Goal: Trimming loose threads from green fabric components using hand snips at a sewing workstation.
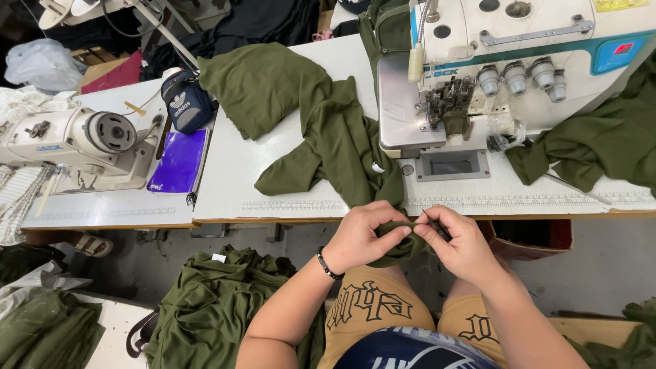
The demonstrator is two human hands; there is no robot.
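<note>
Looking down from the head camera, a seated person works at the near edge of a white sewing table [287, 198]. Both hands meet just below that edge, close together over the lap. The left hand [359, 236], with a dark bracelet at the wrist, pinches a bunched fold of olive green garment [335, 137] between thumb and fingers. The right hand [461, 246] closes on the same fold from the other side and seems to hold a thin dark tool, perhaps thread snips, though it is too small to be sure.

The garment trails up from the hands onto the table and spreads away to the far left. To its right stands a white overlock sewing machine [519, 68], with more olive cloth [601, 150] draped at the right edge. On the left sits a second sewing machine [75, 140], with a purple packet [179, 160] and a small dark pouch [186, 102] beside it. A heap of olive garments [212, 307] lies on the floor, near left.

To do this well, I judge the fold should be held taut between the two hands, the tool tip kept on the thread alone, clear of cloth and fingertips.
</note>
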